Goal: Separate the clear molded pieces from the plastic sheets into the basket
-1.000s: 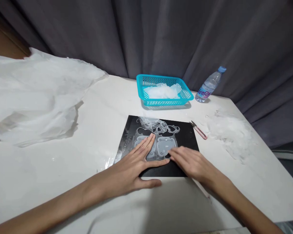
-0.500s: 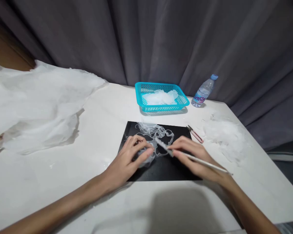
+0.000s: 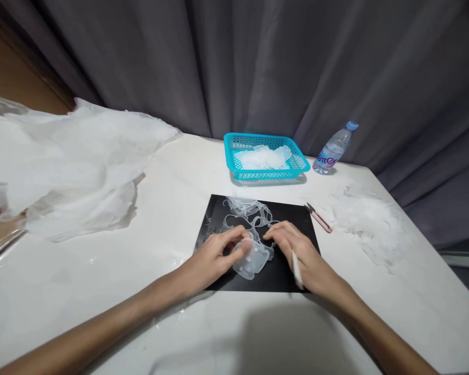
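My left hand [image 3: 226, 252] pinches a translucent, rounded-square sheet piece [image 3: 251, 262] between thumb and fingers, holding it over a black mat [image 3: 285, 278]. Small holes and whitish spots mark the piece. My right hand [image 3: 295, 250] is just to its right, fingers bent, with a white pen-like tool [image 3: 296, 270] tucked in the palm. Its working end is hidden, so I cannot tell its exact kind. The right fingertips are close to the thin clear cut-out scraps [image 3: 244, 207] that lie tangled on the mat behind both hands.
A turquoise basket [image 3: 229, 153] with white pieces stands behind the mat, beside a water bottle [image 3: 334, 148]. Red-handled thread snips [image 3: 319, 217] lie right of the mat. A heap of clear scraps [image 3: 371, 221] is farther right. Large white plastic sheeting [image 3: 74, 161] covers the left.
The white tool has swung from pointing at the scraps back into my right palm. My left hand now shows the translucent piece lifted toward me. The view has shifted slightly.
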Demonstrator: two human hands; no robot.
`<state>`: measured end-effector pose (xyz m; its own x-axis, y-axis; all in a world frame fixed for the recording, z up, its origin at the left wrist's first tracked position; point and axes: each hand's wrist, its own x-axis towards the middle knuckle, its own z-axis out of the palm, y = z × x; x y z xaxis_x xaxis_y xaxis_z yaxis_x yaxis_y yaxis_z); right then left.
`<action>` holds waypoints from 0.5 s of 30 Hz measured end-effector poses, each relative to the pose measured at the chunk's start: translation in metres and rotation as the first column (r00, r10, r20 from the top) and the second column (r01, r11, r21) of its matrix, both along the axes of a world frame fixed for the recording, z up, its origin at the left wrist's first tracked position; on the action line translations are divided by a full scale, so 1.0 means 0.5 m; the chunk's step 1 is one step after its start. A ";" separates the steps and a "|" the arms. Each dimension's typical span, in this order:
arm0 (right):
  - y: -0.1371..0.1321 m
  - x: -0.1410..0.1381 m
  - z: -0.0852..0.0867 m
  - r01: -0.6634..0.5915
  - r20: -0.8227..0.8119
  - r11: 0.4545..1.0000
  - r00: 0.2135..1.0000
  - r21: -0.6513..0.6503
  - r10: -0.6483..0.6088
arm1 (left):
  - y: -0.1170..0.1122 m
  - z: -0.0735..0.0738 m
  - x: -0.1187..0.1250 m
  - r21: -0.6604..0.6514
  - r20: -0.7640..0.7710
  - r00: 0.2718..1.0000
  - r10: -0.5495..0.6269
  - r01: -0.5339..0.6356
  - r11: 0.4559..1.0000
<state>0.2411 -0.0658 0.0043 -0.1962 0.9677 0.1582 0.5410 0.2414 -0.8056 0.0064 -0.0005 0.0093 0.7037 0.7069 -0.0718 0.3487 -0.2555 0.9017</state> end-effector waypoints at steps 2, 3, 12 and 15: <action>0.002 -0.017 -0.009 -0.047 0.004 0.999 0.999 -0.024 0.047 | -0.001 0.000 0.000 0.023 -0.030 1.000 0.005 -0.004 1.000; 0.003 -0.024 -0.010 -0.049 -0.015 0.998 0.999 -0.026 0.048 | -0.002 -0.002 0.000 0.045 -0.051 0.999 0.002 0.000 0.999; 0.031 -0.003 -0.043 0.300 0.175 0.945 0.931 0.130 -0.319 | -0.073 -0.050 -0.019 0.655 0.066 0.966 -0.252 0.148 0.741; 0.036 0.021 -0.051 0.303 0.315 0.924 0.875 0.231 -0.366 | -0.067 -0.039 -0.015 0.155 0.162 0.987 -0.006 -0.020 0.988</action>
